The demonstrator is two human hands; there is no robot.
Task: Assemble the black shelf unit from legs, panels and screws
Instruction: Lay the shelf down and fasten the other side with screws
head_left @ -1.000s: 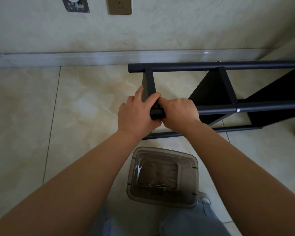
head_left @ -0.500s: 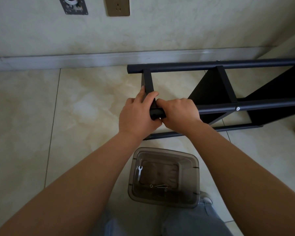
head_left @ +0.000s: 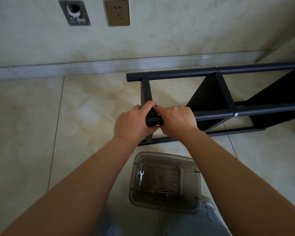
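Black shelf leg (head_left: 153,120) end clasped by left hand (head_left: 132,123) and right hand (head_left: 176,120); each grip closed around it.

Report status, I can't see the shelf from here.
Left hand and right hand both gripping near leg end. Shelf on its side. Nothing in the way.

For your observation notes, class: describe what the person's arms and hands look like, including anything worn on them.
Both forearms are bare, with no sleeves in view. The left hand and right hand wear no gloves, rings, watch or bracelets that can be seen.
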